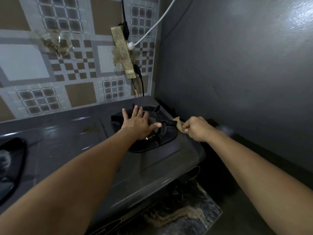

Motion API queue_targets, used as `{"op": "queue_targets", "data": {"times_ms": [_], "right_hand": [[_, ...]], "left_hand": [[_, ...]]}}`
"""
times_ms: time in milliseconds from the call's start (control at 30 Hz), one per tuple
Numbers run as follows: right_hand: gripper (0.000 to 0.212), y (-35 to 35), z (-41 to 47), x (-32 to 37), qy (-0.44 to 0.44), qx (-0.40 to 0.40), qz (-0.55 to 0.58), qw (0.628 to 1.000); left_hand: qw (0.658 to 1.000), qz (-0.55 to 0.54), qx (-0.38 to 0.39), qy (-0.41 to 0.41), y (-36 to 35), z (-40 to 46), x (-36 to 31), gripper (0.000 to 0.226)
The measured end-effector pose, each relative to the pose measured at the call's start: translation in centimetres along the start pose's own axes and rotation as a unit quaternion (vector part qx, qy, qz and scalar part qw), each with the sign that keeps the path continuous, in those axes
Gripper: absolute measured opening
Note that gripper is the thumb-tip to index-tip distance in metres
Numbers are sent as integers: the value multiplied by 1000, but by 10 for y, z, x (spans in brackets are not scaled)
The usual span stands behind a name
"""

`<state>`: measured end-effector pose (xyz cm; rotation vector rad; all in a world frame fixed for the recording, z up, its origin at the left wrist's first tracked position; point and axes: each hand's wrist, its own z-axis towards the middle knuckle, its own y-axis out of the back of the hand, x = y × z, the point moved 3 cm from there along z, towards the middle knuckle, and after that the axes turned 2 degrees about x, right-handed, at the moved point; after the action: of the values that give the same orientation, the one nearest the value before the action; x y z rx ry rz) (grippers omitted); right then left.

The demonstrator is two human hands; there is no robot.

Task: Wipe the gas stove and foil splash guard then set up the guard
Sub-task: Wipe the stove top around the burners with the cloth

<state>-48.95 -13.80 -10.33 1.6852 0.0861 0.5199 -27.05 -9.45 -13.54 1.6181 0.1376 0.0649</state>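
Note:
A dark grey two-burner gas stove (pixel 71 143) fills the lower middle of the head view. My left hand (pixel 138 123) lies flat with spread fingers on the black pan support (pixel 162 133) of the right burner. My right hand (pixel 198 128) grips a tan cloth (pixel 178 123) at the stove's right rear edge, beside the pan support. A large grey panel (pixel 237 73), which may be the foil splash guard, stands upright along the stove's right side; its upper right corner shines like foil.
The left burner's black support (pixel 11 167) shows at the left edge. A brown stain (pixel 89 129) marks the stove top between the burners. On the tiled wall hangs a power strip (pixel 122 51) with black and white cables. A patterned mat (pixel 183 216) lies below.

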Motion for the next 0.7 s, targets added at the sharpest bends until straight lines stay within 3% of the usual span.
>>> {"op": "queue_targets", "data": {"times_ms": [100,267,433,567,700], "right_hand": [[29,-2,-20,-7,1,7,-16,1000],[32,-16,-49,-15,96,26,-30,995],[43,-28,-58,-37,98,84,58,990],[43,-41,-54,-25,89,33,68,993],[39,-47,-74,-10,122,28,38,991]], "left_hand": [[999,-31,-20,-26,5,-2,-6,94],[981,-166,-82,-57,12,-6,-6,87],[966,-159,-187,-81,18,-22,-7,62],[988,-119,-66,-68,9,-28,0,62],[988,-132,-34,-75,4,-27,-2,81]]}}
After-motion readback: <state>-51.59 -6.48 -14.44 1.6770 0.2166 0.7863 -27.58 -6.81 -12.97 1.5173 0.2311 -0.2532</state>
